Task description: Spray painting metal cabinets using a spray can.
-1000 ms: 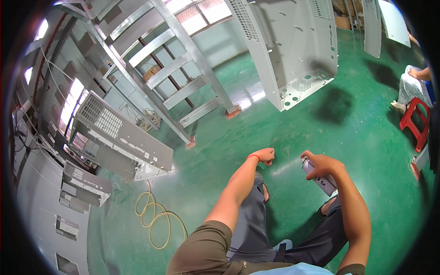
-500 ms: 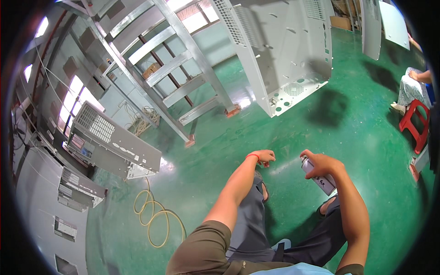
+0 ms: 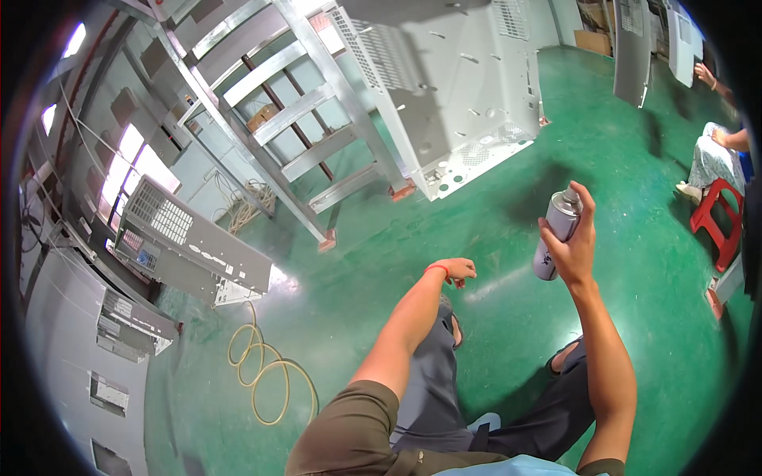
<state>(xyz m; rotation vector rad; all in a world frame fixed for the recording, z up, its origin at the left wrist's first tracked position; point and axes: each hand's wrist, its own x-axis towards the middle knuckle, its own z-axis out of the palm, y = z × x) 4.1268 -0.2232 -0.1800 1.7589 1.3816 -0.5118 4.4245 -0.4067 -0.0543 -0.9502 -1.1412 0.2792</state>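
Note:
In my right hand [image 3: 578,247] is a spray can [image 3: 548,258], pale with dark handwriting on its side. It is tilted a little, its top end up and my index finger at the nozzle. My left hand [image 3: 456,272] hangs in front of my left knee, a red band at its wrist. Its fingers are loosely curled, and I see nothing in them. Ahead of the can, a large light-grey sheet-metal housing [image 3: 452,95] hangs above the floor, with grilles, round holes and a perforated bottom flange.
A metal ladder-like frame [image 3: 309,155] stands left of the housing. More grey panels [image 3: 202,238] hang at the left, near a coiled yellow hose [image 3: 274,389] on the green floor [image 3: 381,262]. Far right, another person's hand [image 3: 705,75] is beside a hanging panel, near a red stool [image 3: 717,222].
My right hand has raised the spray can and turned it more upright. The housing has shifted left and swivelled slightly. The other person's arm has come further into view. My left hand stays put.

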